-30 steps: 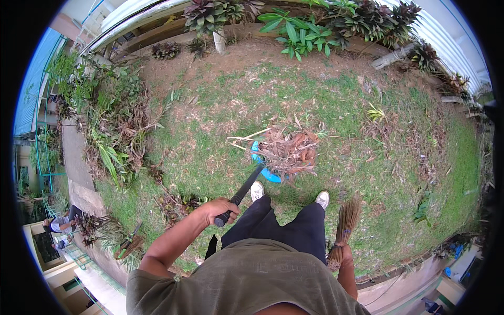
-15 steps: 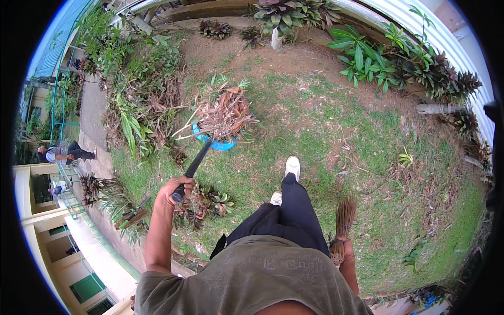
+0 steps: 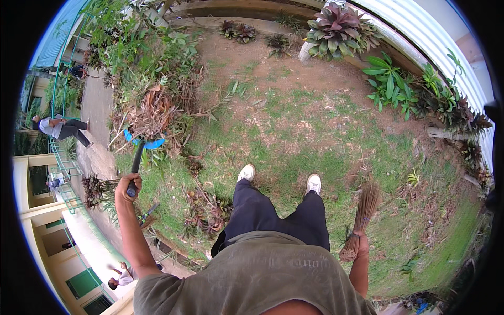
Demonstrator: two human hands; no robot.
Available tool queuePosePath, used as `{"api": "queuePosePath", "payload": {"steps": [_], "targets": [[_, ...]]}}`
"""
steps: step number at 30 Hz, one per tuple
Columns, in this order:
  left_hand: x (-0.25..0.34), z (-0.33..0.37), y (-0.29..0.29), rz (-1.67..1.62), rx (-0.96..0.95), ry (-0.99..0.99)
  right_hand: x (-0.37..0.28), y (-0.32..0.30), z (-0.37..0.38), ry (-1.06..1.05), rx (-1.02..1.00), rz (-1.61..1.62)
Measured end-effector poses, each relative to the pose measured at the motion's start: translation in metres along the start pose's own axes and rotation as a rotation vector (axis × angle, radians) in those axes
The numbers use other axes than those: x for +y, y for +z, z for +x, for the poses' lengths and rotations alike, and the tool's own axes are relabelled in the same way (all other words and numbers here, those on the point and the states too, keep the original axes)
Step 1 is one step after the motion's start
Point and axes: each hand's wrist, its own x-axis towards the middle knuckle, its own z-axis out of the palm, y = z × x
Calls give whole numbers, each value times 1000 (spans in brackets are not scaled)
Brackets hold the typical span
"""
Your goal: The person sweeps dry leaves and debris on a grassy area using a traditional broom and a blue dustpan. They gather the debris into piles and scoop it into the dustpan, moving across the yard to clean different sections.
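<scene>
Out to the left, my left hand (image 3: 128, 188) is closed round the black handle (image 3: 137, 163) of a blue dustpan (image 3: 153, 144). A tall heap of dry brown leaves and twigs (image 3: 152, 114) fills the dustpan and covers most of it. The loaded pan is over or against a pile of cut plants (image 3: 176, 73); I cannot tell whether it touches. Low on my right, my right hand (image 3: 361, 242) grips a stick broom (image 3: 366, 207) near its bound end, bristles pointing away from me.
Patchy grass (image 3: 283, 142) with scattered dry leaves lies ahead. Potted-looking leafy plants (image 3: 391, 84) and a purple-leaved plant (image 3: 336, 31) line the far right edge by a white corrugated sheet. On the left runs a concrete path (image 3: 97, 115), with a person (image 3: 60, 128) beside a green railing.
My left hand has carried the loaded dustpan leftward, from over the grass to the plant pile. My feet have stepped apart, and the broom has swung slightly right.
</scene>
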Motion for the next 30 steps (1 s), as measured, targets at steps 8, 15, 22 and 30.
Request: {"api": "queuePosePath", "payload": {"steps": [8, 15, 22, 30], "targets": [[77, 135, -52, 1018, 912, 629, 84, 129, -65, -7, 122, -51], [99, 184, -72, 1149, 1229, 713, 131, 177, -108, 126, 104, -56], [131, 186, -94, 1150, 1339, 839, 131, 219, -125, 27, 262, -43], [30, 88, 35, 277, 469, 809, 101, 223, -135, -8, 352, -23]]}}
